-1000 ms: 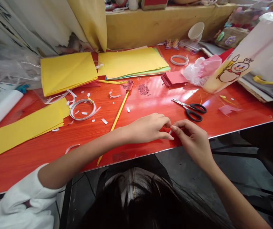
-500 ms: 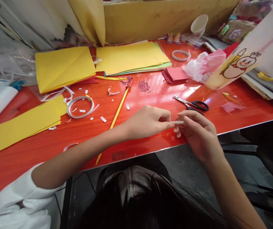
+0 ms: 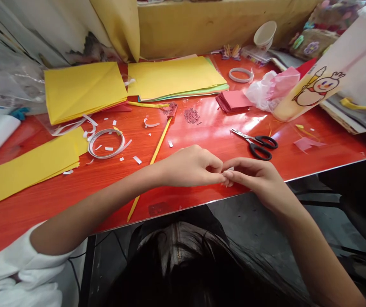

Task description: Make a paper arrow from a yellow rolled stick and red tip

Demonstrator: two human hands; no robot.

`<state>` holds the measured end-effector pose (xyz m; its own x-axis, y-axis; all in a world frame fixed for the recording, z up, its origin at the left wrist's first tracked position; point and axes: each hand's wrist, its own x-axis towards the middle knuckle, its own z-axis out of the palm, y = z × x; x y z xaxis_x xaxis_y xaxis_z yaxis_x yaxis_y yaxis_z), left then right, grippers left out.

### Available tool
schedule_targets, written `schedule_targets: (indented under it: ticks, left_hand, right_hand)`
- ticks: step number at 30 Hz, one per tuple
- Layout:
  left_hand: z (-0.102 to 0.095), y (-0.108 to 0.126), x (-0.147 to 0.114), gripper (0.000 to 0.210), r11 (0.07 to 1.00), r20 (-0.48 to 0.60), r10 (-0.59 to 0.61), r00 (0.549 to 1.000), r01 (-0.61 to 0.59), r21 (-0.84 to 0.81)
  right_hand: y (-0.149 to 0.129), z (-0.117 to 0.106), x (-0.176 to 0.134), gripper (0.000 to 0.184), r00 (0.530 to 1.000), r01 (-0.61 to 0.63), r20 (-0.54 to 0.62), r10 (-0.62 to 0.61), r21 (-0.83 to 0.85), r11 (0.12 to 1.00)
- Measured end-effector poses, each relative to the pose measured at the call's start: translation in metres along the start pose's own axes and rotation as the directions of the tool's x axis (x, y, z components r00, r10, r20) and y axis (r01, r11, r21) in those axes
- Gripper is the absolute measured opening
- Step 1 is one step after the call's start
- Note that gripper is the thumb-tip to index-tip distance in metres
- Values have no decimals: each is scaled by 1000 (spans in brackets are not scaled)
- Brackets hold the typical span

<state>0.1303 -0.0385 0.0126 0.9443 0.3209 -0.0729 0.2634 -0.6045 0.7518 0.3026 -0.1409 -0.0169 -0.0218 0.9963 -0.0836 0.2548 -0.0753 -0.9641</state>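
Observation:
A small white strip (image 3: pixel 229 169), which looks like a piece of double-sided tape, is mostly covered by fingers above the table's front edge. My left hand (image 3: pixel 192 166) pinches its left end, thumb against bent fingers. From the other side, my right hand (image 3: pixel 261 177) has thumb and fingertips closed on the same strip, the two hands touching. Just beyond my right hand lie black-handled scissors (image 3: pixel 251 140), their blades apart. A thin yellow stick (image 3: pixel 161 142) runs beneath my left forearm, its far end by a dark red paper scrap (image 3: pixel 172 110).
A tape roll (image 3: pixel 90 147) lies at left among white scraps, a second roll (image 3: pixel 241 80) farther back. Yellow paper stacks (image 3: pixel 85 89) (image 3: pixel 176 76), yellow strips (image 3: pixel 36 166) and small red sheets (image 3: pixel 236 100) cover parts of the red table (image 3: pixel 106 204). A tall drink cup (image 3: pixel 323 81) stands right.
My right hand has moved left to meet my left hand, and its fingers now cover most of the white strip. The scissors' handles show more fully.

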Motion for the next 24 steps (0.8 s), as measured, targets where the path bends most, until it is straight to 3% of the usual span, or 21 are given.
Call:
schedule_targets:
  ticks: [6, 11, 13, 18, 24]
  left_hand:
    - [-13, -5, -4, 36, 997, 182, -6, 983, -8, 75]
    - [-21, -5, -9, 41, 981, 189, 24, 982, -60, 183]
    - [-16, -6, -8, 43, 980, 152, 38, 988, -67, 189]
    - [5, -12, -2, 23, 966, -98, 75, 992, -48, 254]
    - [9, -9, -3, 18, 936, -123, 208, 970, -161, 313]
  right_hand:
    - [-8, 9, -3, 26, 1000, 2, -21, -4, -100, 995]
    - [-4, 16, -1, 28, 999, 5, -46, -11, -130, 992]
    - [-2, 18, 0, 27, 997, -3, -82, -8, -133, 991]
    - [1, 17, 0, 27, 996, 0, -93, -12, -126, 992]
    - [5, 17, -4, 20, 998, 4, -55, 2, 124, 992]
